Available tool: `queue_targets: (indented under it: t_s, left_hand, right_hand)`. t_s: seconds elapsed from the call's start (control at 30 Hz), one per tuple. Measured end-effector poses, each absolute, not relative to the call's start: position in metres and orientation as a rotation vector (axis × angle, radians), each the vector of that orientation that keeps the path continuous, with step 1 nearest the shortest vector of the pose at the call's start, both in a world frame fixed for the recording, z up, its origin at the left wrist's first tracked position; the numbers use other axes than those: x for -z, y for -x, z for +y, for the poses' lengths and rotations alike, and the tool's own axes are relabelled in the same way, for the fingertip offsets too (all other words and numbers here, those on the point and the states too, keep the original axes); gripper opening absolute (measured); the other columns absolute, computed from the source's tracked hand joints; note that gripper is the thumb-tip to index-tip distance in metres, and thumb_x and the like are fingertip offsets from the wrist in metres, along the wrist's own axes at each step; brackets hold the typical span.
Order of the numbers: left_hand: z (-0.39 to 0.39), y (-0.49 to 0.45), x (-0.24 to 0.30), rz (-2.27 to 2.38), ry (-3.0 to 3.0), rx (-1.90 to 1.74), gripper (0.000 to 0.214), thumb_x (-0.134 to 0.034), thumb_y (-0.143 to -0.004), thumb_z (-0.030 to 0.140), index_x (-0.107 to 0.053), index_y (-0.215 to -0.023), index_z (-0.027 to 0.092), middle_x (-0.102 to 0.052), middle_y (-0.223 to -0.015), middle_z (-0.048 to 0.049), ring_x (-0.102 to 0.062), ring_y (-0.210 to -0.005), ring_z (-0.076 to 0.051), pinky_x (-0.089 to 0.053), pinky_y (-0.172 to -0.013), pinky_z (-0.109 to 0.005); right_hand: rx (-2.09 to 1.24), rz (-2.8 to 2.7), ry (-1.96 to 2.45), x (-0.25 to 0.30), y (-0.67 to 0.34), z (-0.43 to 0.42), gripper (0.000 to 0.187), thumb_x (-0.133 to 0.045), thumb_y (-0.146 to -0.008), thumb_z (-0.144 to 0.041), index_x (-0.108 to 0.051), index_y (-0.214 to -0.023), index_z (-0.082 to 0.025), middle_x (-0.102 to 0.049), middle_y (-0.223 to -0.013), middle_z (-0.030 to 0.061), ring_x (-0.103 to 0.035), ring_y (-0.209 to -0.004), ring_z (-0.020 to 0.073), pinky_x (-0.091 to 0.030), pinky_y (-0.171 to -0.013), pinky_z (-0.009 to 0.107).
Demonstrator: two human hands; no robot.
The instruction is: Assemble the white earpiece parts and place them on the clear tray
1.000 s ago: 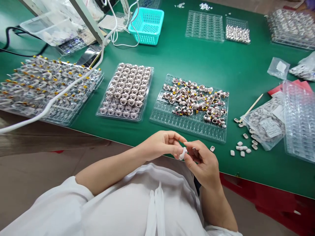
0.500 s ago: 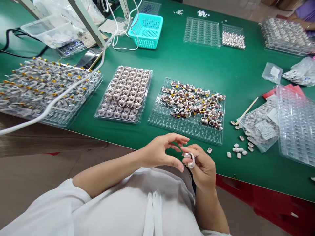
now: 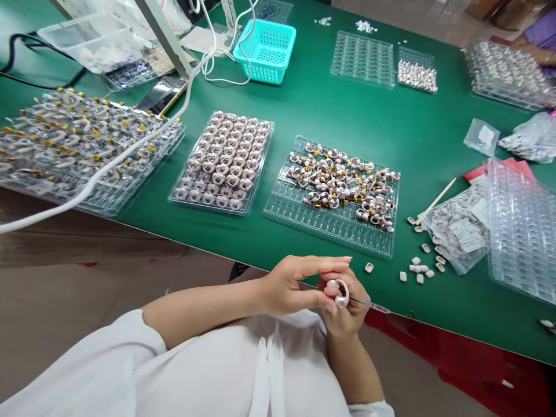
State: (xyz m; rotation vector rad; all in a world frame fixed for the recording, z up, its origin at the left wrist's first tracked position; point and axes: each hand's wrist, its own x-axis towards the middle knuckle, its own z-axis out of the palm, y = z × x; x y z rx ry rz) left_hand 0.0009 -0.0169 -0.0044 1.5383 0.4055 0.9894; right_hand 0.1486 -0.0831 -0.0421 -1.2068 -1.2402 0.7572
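Observation:
A white C-shaped ear-clip earphone (image 3: 345, 294) with a rounded bead at each end is in my right hand (image 3: 350, 315), its fingers curled round it. A thin strip-like tool (image 3: 376, 306), grey with red marks, sticks out rightward from the same hand; its kind is unclear. My left hand (image 3: 289, 284) is beside it, fingers stretched over the right fingers and thumb tip near the lower bead, with a gap between thumb and fingers. Beyond the hands, a clear tray (image 3: 286, 217) bears many similar earphone parts with yellow tabs. One small whitish cap (image 3: 369, 268) lies near the table edge.
To the left are a tray of ring-shaped parts (image 3: 226, 156) and stacked trays of parts (image 3: 87, 150) crossed by a white cable (image 3: 130, 152). A turquoise basket (image 3: 264, 52) stands behind. Rightward lie loose caps (image 3: 419, 268), a bag (image 3: 464, 226) and clear trays (image 3: 516, 226). A co-worker's arm (image 3: 534, 51) shows far right.
My left hand has moved right, its fingers now over the right hand. The earphone has turned so its C shape shows, and the thin tool now points out to the right.

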Motion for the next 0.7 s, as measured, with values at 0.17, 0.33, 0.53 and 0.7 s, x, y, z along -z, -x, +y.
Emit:
queue_targets:
  t_s: [0.17, 0.33, 0.53, 0.7]
  left_hand:
    - [-0.022, -0.001, 0.005, 0.436, -1.480, -1.037, 0.051, -0.078, -0.082, 0.021, -0.065, -0.132, 0.021, -0.070, -0.128, -0.0165, -0.063, -0.125, -0.032, -0.055, -0.104, -0.044]
    - [-0.021, 0.001, 0.006, 0.412, -1.366, -1.055, 0.044, -0.076, -0.084, 0.020, -0.067, -0.127, 0.020, -0.073, -0.124, -0.0162, -0.062, -0.126, -0.033, -0.053, -0.106, -0.046]
    - [-0.013, 0.010, 0.008, 0.447, -1.450, -0.878, 0.048, -0.070, -0.089, 0.022, -0.060, -0.136, 0.021, -0.062, -0.139, -0.0188, -0.060, -0.130, -0.030, -0.051, -0.107, -0.043]
    - [-0.009, 0.011, 0.003, 0.602, -1.767, -0.949, 0.068, -0.086, -0.072, 0.037, -0.060, -0.132, 0.020, -0.062, -0.137, -0.0199, -0.059, -0.127, -0.031, -0.050, -0.107, -0.045]
  right_hand:
    - [-0.714, -1.277, 1.219, 0.042, -0.145, -0.083, 0.026, -0.060, -0.090, -0.036, -0.070, -0.070, -0.024, -0.070, -0.073, 0.0045, -0.065, -0.067, 0.0215, -0.052, -0.062, 0.035]
    - [-0.671, -1.344, 1.180, 0.036, -0.142, -0.078, 0.024, -0.060, -0.092, -0.039, -0.073, -0.076, -0.027, -0.072, -0.077, 0.0043, -0.068, -0.073, 0.0227, -0.055, -0.070, 0.038]
    - [-0.705, -1.499, 1.178, 0.019, -0.153, -0.069, 0.013, -0.063, -0.091, -0.023, -0.073, -0.099, -0.026, -0.073, -0.088, 0.0050, -0.068, -0.075, 0.0200, -0.057, -0.069, 0.034]
    - [-0.543, -1.633, 1.245, 0.019, -0.162, -0.066, 0.033, -0.056, -0.093, -0.014, -0.066, -0.122, -0.027, -0.071, -0.093, 0.0059, -0.071, -0.076, 0.0175, -0.061, -0.065, 0.029]
